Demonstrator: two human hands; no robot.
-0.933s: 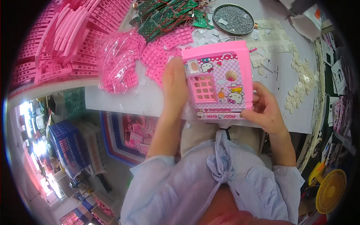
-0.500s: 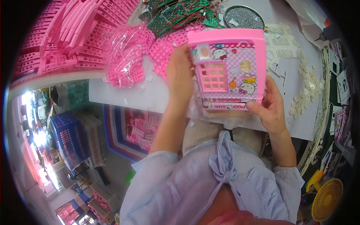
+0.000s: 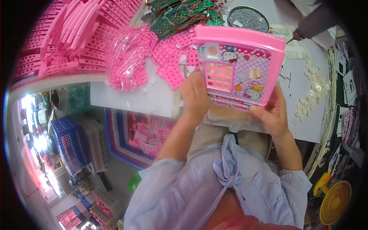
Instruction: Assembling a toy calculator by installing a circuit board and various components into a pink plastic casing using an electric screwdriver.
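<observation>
A pink plastic toy money-box panel [image 3: 239,74] is held tilted above the near edge of the table. It carries a cartoon-printed sheet, a grid of square openings on its left and a round hole on its right. My right hand [image 3: 274,113] grips its lower right corner, thumb on the front and fingers behind. At the lower left edge is my left hand [image 3: 194,96], closed against the panel with its fingertips hidden. Just beyond this hand lie loose pink keypad grids [image 3: 170,63] on the table, with more in a clear plastic bag [image 3: 128,57].
Pink plastic parts [image 3: 73,34] are stacked at far left. Wired green circuit boards [image 3: 180,15] and a round tin of screws [image 3: 249,19] stand at the back. A dark power screwdriver [image 3: 312,25] hangs at far right, above white discs [image 3: 312,92]. A blue-rimmed bin [image 3: 115,142] sits below left.
The panel has tilted and turned slightly, its top right swinging outward. My left hand has slid down its left edge, uncovering more keypad grids. The screwdriver has swung further into view.
</observation>
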